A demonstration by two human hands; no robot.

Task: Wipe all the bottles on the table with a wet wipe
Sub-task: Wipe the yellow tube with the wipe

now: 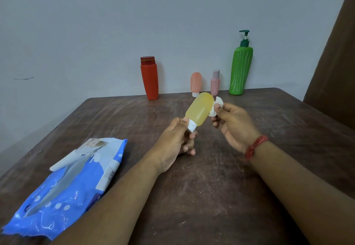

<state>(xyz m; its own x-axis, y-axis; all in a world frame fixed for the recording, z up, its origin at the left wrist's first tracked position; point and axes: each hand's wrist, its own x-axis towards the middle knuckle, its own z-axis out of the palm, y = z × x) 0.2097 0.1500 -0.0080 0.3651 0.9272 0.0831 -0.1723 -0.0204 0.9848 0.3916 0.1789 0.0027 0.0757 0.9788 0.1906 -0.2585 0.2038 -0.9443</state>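
Left hand (pixel 175 139) pinches yellow bottle (pixel 199 109) cap; right hand (pixel 233 123) apparently presses wipe (pixel 218 104) against it.

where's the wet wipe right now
In the head view the wet wipe is bunched in the right hand, pressed against the yellow bottle that the left hand holds by its cap.

Dim even indoor light, soft shadows, no glare, slight blur, wide-angle bowing at edges

A scuffed brown surface (pixel 221 187) met a plain grey wall (pixel 96 24) at its far edge; a brown curtain (pixel 338 72) hung at far right.
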